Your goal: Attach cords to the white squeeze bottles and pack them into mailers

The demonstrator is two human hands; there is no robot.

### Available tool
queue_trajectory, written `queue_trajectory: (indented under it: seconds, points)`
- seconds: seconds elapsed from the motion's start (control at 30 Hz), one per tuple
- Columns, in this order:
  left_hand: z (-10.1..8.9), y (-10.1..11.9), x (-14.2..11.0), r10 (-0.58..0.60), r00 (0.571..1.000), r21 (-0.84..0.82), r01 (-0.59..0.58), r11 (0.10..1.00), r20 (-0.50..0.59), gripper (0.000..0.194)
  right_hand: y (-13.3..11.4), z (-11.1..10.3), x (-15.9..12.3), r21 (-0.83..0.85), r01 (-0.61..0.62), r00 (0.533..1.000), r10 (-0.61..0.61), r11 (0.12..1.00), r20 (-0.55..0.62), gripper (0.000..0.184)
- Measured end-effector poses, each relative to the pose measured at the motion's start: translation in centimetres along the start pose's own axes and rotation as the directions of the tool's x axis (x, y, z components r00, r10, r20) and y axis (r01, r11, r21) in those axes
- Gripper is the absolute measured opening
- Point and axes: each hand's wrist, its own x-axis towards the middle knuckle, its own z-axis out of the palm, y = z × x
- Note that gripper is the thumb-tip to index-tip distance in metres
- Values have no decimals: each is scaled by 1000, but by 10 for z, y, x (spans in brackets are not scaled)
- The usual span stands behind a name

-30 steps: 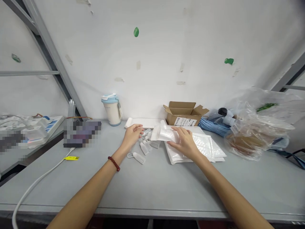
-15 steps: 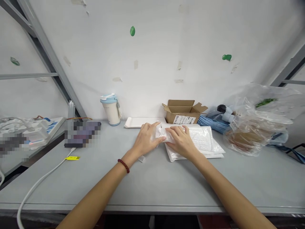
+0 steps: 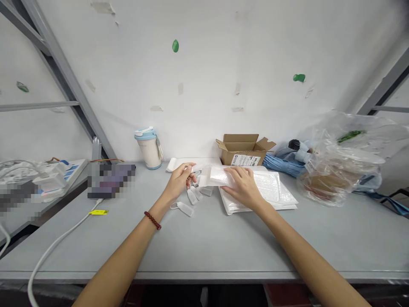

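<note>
My right hand (image 3: 243,184) grips a white bubble mailer (image 3: 268,186), thumb below and fingers over the top near its left end. The translucent flap (image 3: 206,175) of that mailer sticks out to the left. More white mailers (image 3: 228,204) lie flat under it on the grey table. To the left, my left hand (image 3: 179,181) is closed, with its fingers curled toward the thumb; whatever may be in it is hidden. Several small clear plastic pieces, each with a loop, lie by it, among them a front piece (image 3: 185,209) and one behind it (image 3: 192,196).
A white tray (image 3: 174,164) and an open cardboard box (image 3: 244,158) stand by the wall. A blue-lidded cup (image 3: 148,149) is at the back left, near a blurred dark device (image 3: 110,181) with a white cable. Clear plastic bags (image 3: 341,166) and blue cloth (image 3: 283,164) fill the right.
My left hand has drawn away from the mailer's end, leftward, and its fingers have curled. Several clear plastic pieces now show on the table. My right hand keeps its hold on the mailer.
</note>
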Motion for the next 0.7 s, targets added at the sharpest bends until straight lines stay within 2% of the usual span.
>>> queue_trajectory:
  seconds: [0.07,0.2,0.3,0.4,0.53,0.6,0.7]
  points:
    - [2,2,0,-27,1000,-28,27,999,-1,35,1,0,0,26,-10,1000,10,1000,-10,38]
    - [7,-2,-1,-50,999,-25,49,998,-11,36,0,1,0,40,-4,999,6,999,-31,38]
    - [7,-7,0,-80,993,-39,76,996,-90,34,-2,1,-1,43,6,999,-5,999,-36,38]
    - [5,-9,0,-119,980,-122,100,987,-159,30,-4,1,-1,52,13,999,-11,999,-47,37]
    - [7,-7,-1,-154,984,-179,136,974,-90,30,-6,0,-1,74,6,998,-1,997,-67,36]
    - [10,-7,-3,-130,990,-126,123,984,-53,30,-8,0,-1,77,5,998,0,997,-63,37]
    - [17,-8,-6,13,999,161,-5,987,-49,23,-9,1,-1,72,9,999,-6,997,-45,37]
